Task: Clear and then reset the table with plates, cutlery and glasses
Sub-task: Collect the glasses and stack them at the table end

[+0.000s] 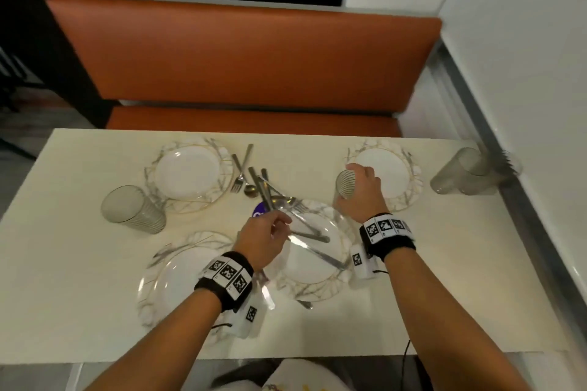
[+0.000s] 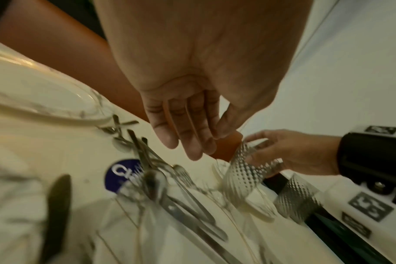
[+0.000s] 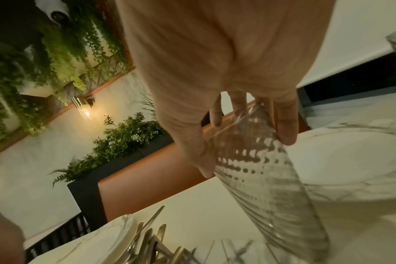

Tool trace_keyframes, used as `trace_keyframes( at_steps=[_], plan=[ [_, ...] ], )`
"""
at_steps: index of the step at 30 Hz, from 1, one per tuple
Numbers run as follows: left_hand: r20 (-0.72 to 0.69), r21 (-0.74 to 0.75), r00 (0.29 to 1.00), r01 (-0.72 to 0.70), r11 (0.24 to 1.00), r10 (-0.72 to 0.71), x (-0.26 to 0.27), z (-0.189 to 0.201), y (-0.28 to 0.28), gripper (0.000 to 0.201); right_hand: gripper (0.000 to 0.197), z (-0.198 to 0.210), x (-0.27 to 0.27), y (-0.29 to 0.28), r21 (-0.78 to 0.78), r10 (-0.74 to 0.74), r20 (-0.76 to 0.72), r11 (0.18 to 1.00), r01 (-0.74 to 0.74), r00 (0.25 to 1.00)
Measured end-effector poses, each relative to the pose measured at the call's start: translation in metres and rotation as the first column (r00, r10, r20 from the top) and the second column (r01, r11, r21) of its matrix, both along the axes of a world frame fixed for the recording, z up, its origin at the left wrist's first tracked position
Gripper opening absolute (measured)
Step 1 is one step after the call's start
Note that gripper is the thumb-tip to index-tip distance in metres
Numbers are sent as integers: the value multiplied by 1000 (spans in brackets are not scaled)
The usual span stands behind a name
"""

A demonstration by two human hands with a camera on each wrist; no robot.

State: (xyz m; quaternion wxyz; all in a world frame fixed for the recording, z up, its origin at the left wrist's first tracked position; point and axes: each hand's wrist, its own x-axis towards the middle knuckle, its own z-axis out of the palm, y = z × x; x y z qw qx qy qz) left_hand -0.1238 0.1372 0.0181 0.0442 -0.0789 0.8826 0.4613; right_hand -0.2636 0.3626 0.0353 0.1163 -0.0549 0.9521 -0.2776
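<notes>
My right hand (image 1: 355, 182) grips a ribbed clear glass (image 1: 347, 185) near its rim, tilted, at the left edge of the far right plate (image 1: 394, 178). The right wrist view shows the fingers (image 3: 285, 125) and thumb wrapped around the glass (image 3: 260, 178). My left hand (image 1: 281, 224) hovers over the near centre plate (image 1: 317, 267). Its fingers (image 2: 192, 135) hang fairly straight with nothing in them. Forks, spoons and knives lie piled as cutlery (image 1: 270, 194) across that plate and the table beyond it. Two more plates sit at far left (image 1: 187, 173) and near left (image 1: 178, 276).
Another ribbed glass (image 1: 133, 209) stands at the left. Two glasses (image 1: 467, 173) stand by the wall at the far right. A purple round sticker (image 1: 259, 210) lies under the cutlery. An orange bench (image 1: 241, 63) runs behind the table (image 1: 79, 247).
</notes>
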Motion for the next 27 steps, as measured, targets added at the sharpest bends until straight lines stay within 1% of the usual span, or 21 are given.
trace_keyframes(
  at_steps=[2,4,6,8,9,11,13,15,16,17,19,20,21,22,24,27],
  plan=[
    [-34,3,999,-36,999,37,6,7,-29,14,76,5,3,-17,40,10,-70,999,-7,998],
    [-60,2,996,-65,998,65,10,13,-54,15,75,13,7,-37,72,48,-165,997,-37,985],
    [-99,-21,991,-88,996,85,12,19,-77,15,75,23,13,-59,49,89,-243,996,-79,966],
    [-164,-65,981,-116,991,104,14,25,-99,16,73,30,21,-86,-11,121,-289,991,-130,950],
    [-204,-109,972,-137,984,113,15,27,-111,18,72,34,25,-100,-39,139,-300,987,-158,944],
    [-276,-258,955,-185,948,111,17,33,-139,24,70,39,35,-129,-90,182,-300,972,-218,936],
    [-318,-442,943,-241,864,100,22,36,-168,36,70,41,45,-156,-145,227,-280,950,-275,933],
    [-262,-579,951,-289,763,161,27,38,-194,56,72,42,56,-180,-189,264,-258,929,-317,929],
    [-196,-630,958,-287,721,211,31,38,-207,68,73,42,61,-191,-202,280,-253,921,-333,926],
    [-105,-676,959,-262,689,262,34,37,-218,81,73,41,66,-201,-208,294,-247,914,-347,923],
    [105,-733,932,-163,660,347,39,30,-235,102,74,39,74,-216,-215,314,-237,906,-365,919],
    [186,-734,907,-126,667,376,41,29,-240,107,75,38,77,-221,-217,321,-231,903,-370,919],
    [232,-707,888,-127,696,398,43,27,-243,107,75,37,80,-224,-219,326,-226,901,-374,918],
    [242,-657,878,-164,736,412,43,26,-245,104,75,36,82,-226,-222,330,-223,899,-378,917],
    [186,-555,881,-270,787,434,44,25,-246,93,76,35,84,-225,-227,334,-219,897,-380,917],
    [59,-466,894,-369,804,444,39,32,-234,87,74,33,82,-212,-247,305,-204,904,-350,930]
  ],
)
